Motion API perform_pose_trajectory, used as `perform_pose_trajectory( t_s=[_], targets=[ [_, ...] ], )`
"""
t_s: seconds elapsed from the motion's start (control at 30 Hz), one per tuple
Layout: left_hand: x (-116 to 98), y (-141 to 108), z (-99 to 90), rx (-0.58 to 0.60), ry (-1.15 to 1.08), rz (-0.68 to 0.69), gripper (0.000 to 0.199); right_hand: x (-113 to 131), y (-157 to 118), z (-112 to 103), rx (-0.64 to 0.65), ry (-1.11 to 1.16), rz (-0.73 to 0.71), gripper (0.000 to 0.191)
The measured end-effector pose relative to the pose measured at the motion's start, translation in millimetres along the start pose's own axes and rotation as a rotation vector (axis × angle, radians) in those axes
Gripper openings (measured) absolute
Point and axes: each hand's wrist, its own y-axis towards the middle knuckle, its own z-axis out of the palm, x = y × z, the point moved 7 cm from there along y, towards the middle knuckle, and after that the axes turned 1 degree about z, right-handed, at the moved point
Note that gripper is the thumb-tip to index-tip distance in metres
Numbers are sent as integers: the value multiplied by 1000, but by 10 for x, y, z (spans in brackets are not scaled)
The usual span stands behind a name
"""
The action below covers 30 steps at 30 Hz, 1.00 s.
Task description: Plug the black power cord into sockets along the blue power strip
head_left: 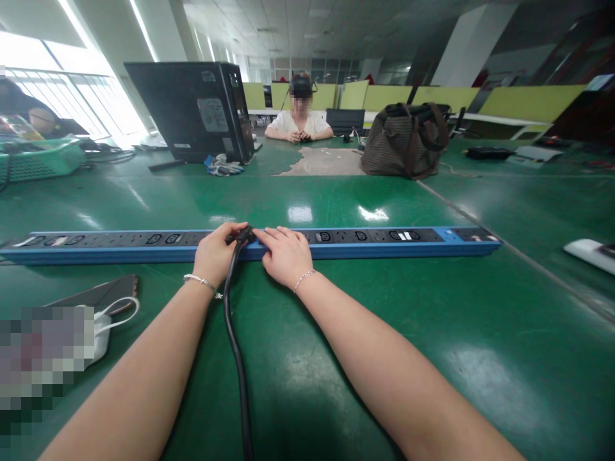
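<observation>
A long blue power strip (336, 250) with a row of black sockets lies across the green table. Near its middle, my left hand (214, 255) is closed on a black power plug (246, 234), held at the sockets; whether it is fully seated I cannot tell. From the plug a thick black cable (235, 346) runs down toward me. My right hand (288, 254) lies on the strip just right of the plug, fingers stretched out and the index fingertip close against the plug. The sockets under both hands are hidden.
At the back stand a black computer case (187, 112), gloves (223, 165) and a brown bag (406, 141). Across the table (408, 358) sits a person (300, 121). A green basket (43, 160) is far left, a white charger (100, 339) near left, a white object (593, 253) right.
</observation>
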Motion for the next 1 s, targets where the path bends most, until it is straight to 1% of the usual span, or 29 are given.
perform_pose_trajectory(
  t_s=[0.07, 0.2, 0.3, 0.4, 0.5, 0.6, 0.7, 0.8, 0.87, 0.9, 0.93, 1.0],
  targets=[
    [14, 5, 6, 1, -6, 10, 33, -5, -1, -2, -4, -2, -9, 47],
    [6, 9, 5, -14, -25, 90, 30, -18, -14, 10, 11, -15, -22, 46],
    [-4, -2, 31, 9, -14, 93, 31, -15, -27, 15, 6, -26, -36, 48],
    [-30, -26, 50, 32, 82, 60, 34, -8, -39, 20, 0, -32, -50, 50],
    [-78, -43, 56, 47, 191, 70, 36, -5, -48, 21, -3, -32, -54, 50],
    [-117, -43, 67, 61, 230, 103, 36, 5, -54, 25, -5, -30, -62, 51],
    [-133, -42, 74, 51, 260, 102, 38, -8, -56, 32, -4, -26, -53, 52],
    [-158, -53, 73, 19, 273, 103, 36, -144, -61, -1, -30, -67, 60, 58],
    [-174, -63, 77, 6, 268, 110, 34, -287, -82, -39, -35, -109, 161, 68],
    [-179, -68, 79, 3, 263, 111, 33, -349, -95, -56, -26, -125, 186, 73],
    [-182, -71, 80, -1, 256, 110, 32, -394, -110, -69, -10, -135, 186, 75],
    [-181, -73, 83, -6, 238, 106, 31, -452, -150, -96, 24, -147, 133, 75]
  ],
)
